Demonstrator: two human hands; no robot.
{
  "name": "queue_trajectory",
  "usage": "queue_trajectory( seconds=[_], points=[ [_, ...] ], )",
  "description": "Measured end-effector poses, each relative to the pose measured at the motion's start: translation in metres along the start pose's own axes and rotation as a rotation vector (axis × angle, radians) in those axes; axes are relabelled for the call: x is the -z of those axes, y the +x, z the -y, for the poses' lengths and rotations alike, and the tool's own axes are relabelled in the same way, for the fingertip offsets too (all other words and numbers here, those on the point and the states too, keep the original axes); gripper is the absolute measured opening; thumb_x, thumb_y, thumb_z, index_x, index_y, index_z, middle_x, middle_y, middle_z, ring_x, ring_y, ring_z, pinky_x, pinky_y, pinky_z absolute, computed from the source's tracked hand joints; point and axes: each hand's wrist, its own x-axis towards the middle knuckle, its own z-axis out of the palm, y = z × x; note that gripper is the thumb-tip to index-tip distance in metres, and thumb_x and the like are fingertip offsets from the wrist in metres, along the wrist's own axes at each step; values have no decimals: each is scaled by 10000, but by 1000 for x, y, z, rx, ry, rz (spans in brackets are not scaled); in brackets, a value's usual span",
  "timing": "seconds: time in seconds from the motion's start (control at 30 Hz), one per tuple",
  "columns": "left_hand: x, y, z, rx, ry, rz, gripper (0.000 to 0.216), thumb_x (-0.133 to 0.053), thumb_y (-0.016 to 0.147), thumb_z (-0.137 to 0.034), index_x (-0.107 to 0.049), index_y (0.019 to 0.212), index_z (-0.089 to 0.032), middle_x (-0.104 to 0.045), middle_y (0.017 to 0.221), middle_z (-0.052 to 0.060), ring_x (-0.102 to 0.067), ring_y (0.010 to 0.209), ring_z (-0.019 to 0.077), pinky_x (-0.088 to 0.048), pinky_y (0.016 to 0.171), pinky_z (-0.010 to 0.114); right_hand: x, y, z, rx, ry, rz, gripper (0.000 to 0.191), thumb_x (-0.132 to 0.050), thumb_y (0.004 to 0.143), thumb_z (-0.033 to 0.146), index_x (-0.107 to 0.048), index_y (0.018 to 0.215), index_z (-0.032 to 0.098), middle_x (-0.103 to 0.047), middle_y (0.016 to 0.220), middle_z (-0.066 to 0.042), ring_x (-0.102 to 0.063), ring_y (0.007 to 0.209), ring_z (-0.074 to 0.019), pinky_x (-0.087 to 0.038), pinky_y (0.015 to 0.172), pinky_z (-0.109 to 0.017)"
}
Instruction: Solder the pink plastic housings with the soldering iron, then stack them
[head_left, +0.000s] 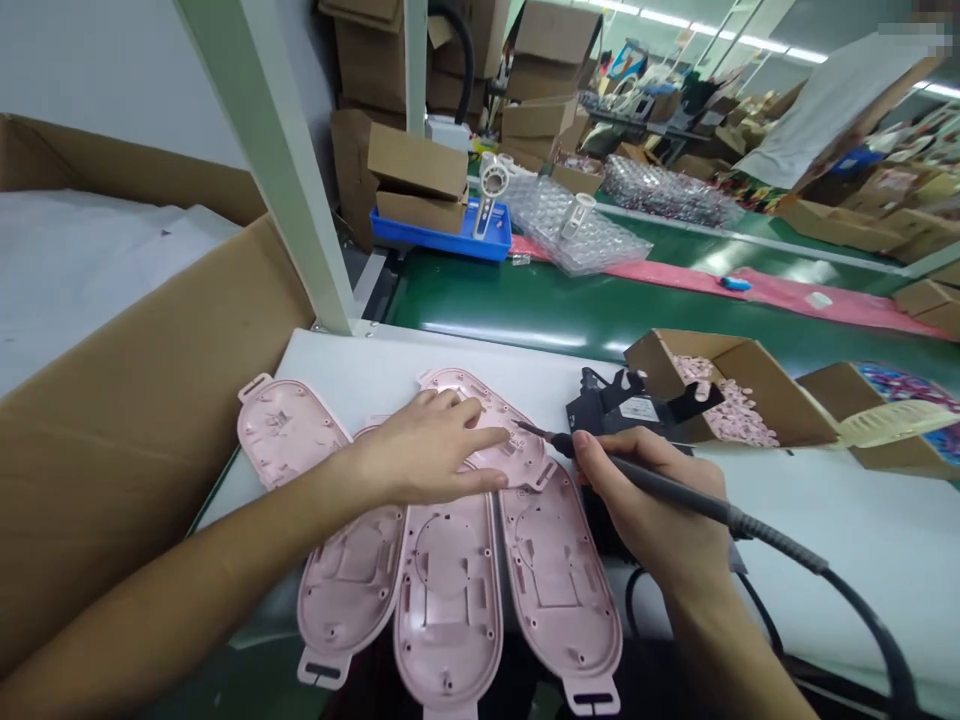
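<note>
My right hand [660, 500] is closed round a soldering iron [645, 476], whose tip points left at a pink plastic shell [525, 455]. Spread over that same shell is my left hand [442, 450], its fingers stretched out and resting on it. Several more pink shells lie around it, inner side up: one at the left [289, 430], one in the middle [448, 600] and one at the right [562, 580]. Part of the top shell is hidden under my left hand. Behind my right hand stands a black metal holder [630, 405].
Small pink parts fill a cardboard box [802, 425] on the right, beside another box [900, 460] of coloured parts. A green conveyor belt [480, 300] runs behind the white table [825, 560]. At the left are a large carton [187, 350] and a metal post [277, 170]. Another person [825, 110] stands beyond.
</note>
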Motion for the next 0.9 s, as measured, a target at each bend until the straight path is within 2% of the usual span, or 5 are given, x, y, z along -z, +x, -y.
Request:
queue_trajectory(
  seconds=[0.07,0.33,0.53,0.9],
  points=[
    [-5,1,-2,-2,36,28,535,-450,974,-656,-591,1398,-361,-616,1256,104,-547,1151,359,-441,968,541,-2,-6,0,12,-26,-21,348,-702,849,540,-715,689,231,-680,578,9,-614,487,-146,-439,502,-275],
    [-18,3,-3,-7,140,34,564,-428,1000,-624,-570,1436,-297,-590,1338,145,-526,1196,371,-444,983,550,3,-23,-11,60,-196,-198,344,-721,825,536,-721,690,220,-651,524,42,-588,437,-124,-416,469,-251],
    [-20,3,-2,-13,157,39,568,-420,1002,-632,-577,1431,-294,-583,1341,149,-517,1208,367,-434,988,540,3,-21,-10,101,-248,-139,317,-698,839,516,-723,685,240,-633,510,65,-570,426,-105,-395,458,-235],
    [-21,3,-2,-15,170,25,567,-418,1004,-631,-561,1445,-305,-579,1353,146,-521,1210,360,-425,992,527,0,-18,-8,116,-263,-121,324,-664,858,515,-705,678,249,-628,512,49,-581,441,-142,-382,473,-276]
  ],
)
